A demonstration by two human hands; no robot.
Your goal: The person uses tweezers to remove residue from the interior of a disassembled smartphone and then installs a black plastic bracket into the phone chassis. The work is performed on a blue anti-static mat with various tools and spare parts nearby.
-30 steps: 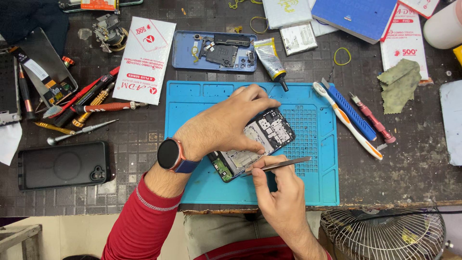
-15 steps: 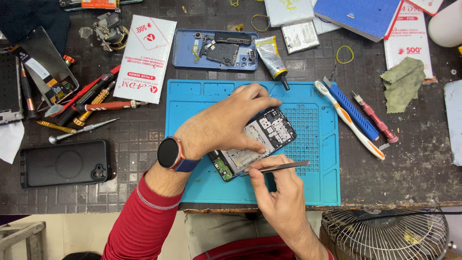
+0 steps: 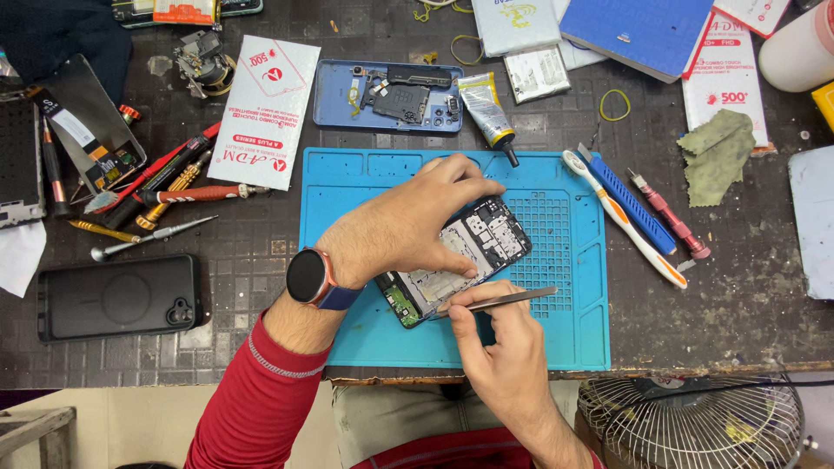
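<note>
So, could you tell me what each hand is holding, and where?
Left hand pins the opened phone from above; right hand pinches the tweezers near their tips.

Opened phone, circuitry exposed, tilted on blue mat; slim metal tweezers across its lower edge.
</note>
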